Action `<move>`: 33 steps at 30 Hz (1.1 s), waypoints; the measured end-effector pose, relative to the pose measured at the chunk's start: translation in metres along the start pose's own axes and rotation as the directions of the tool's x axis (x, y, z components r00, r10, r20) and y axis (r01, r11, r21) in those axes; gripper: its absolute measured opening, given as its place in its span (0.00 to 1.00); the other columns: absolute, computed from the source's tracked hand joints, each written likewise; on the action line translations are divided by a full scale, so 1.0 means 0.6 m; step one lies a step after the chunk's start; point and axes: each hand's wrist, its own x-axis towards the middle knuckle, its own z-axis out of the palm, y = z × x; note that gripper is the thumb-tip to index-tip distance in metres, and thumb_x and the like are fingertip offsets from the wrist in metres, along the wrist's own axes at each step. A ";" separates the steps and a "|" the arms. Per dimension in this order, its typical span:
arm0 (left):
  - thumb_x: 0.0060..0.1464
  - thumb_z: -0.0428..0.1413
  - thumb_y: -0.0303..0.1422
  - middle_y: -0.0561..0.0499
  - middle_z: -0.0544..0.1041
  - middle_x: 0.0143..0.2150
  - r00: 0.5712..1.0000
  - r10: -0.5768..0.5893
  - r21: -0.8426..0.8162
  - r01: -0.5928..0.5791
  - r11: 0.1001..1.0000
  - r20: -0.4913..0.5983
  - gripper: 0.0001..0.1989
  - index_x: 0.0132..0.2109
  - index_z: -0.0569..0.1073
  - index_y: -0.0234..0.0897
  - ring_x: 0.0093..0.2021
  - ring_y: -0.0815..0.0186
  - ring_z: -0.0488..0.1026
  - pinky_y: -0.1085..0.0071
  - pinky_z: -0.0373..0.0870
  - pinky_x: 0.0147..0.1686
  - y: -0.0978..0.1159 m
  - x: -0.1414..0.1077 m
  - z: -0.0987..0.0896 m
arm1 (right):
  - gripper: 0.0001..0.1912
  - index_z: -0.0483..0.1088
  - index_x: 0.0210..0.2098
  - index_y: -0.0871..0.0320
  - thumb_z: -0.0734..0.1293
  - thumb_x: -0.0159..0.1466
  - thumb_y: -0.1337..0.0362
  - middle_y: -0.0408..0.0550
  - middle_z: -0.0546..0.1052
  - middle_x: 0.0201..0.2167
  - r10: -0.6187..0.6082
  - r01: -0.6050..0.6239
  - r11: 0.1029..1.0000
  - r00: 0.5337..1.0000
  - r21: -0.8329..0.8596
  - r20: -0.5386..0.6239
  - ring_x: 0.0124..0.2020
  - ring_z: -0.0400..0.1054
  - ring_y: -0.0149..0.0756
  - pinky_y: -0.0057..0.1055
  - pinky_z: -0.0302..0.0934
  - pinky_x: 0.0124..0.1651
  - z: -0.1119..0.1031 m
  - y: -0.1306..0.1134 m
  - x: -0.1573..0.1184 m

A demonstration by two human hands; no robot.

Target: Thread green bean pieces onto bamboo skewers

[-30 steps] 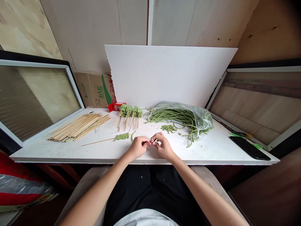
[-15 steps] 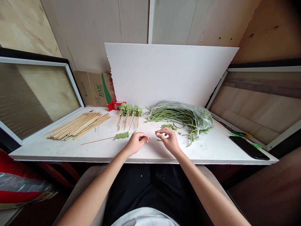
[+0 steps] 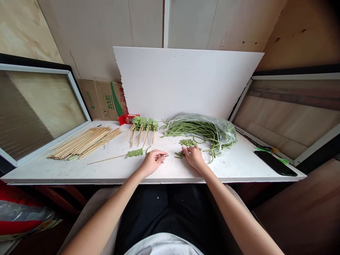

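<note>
My left hand (image 3: 154,161) is closed round a long green bean (image 3: 148,149); one end sticks up behind the knuckles and the other shows at the fingertips. To its left lies a skewer (image 3: 106,159) carrying a row of folded bean (image 3: 135,153). My right hand (image 3: 194,156) rests low over the table, its fingers curled together. Short bean pieces (image 3: 179,154) lie at its fingertips, and whatever is inside the fingers is hidden. Just behind it sits a small heap of cut bean bits (image 3: 187,142).
Bare skewers (image 3: 85,141) are piled at the left. Several filled skewers (image 3: 145,124) stand by a red box (image 3: 129,119). Behind my right hand is a plastic bag of long beans (image 3: 196,128). A black phone (image 3: 275,163) lies at the right, near scissors (image 3: 259,144).
My right hand has moved slightly right and down to the table beside the bean pieces. The left hand keeps its hold, with more bean showing behind it. The view has shifted a little.
</note>
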 end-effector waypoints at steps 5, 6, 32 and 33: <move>0.54 0.67 0.37 0.46 0.78 0.38 0.997 -0.052 -0.105 0.046 0.993 -0.063 0.20 0.50 0.78 0.31 0.33 0.64 0.80 0.65 0.79 0.36 0.010 -0.004 0.006 | 0.24 0.82 0.36 0.54 0.61 0.73 0.46 0.54 0.80 0.33 -0.137 0.136 0.990 0.989 0.031 0.051 0.41 0.67 0.49 0.45 0.60 0.48 -0.024 -0.060 -0.002; 0.53 0.68 0.37 0.46 0.78 0.37 0.997 -0.053 -0.116 0.046 0.992 -0.063 0.20 0.50 0.78 0.31 0.34 0.64 0.80 0.65 0.80 0.37 0.012 -0.005 0.007 | 0.21 0.82 0.42 0.53 0.62 0.73 0.47 0.54 0.81 0.36 -0.203 0.195 0.977 0.974 0.086 0.103 0.43 0.68 0.49 0.46 0.61 0.50 -0.026 -0.076 -0.004; 0.59 0.62 0.40 0.45 0.83 0.37 0.999 0.036 0.180 -0.032 0.983 -0.020 0.12 0.43 0.82 0.36 0.28 0.63 0.79 0.66 0.77 0.31 0.025 -0.013 -0.006 | 0.03 0.80 0.41 0.52 0.73 0.67 0.63 0.49 0.80 0.35 -0.356 0.329 0.894 0.934 0.305 0.037 0.43 0.67 0.44 0.40 0.64 0.47 0.017 -0.121 -0.039; 0.59 0.62 0.39 0.45 0.83 0.38 0.998 0.051 0.186 -0.046 0.982 -0.021 0.12 0.43 0.83 0.36 0.28 0.63 0.79 0.66 0.77 0.32 0.026 -0.013 -0.006 | 0.03 0.79 0.41 0.52 0.73 0.67 0.63 0.49 0.80 0.35 -0.354 0.327 0.894 0.935 0.305 0.035 0.43 0.67 0.44 0.40 0.64 0.47 0.017 -0.121 -0.039</move>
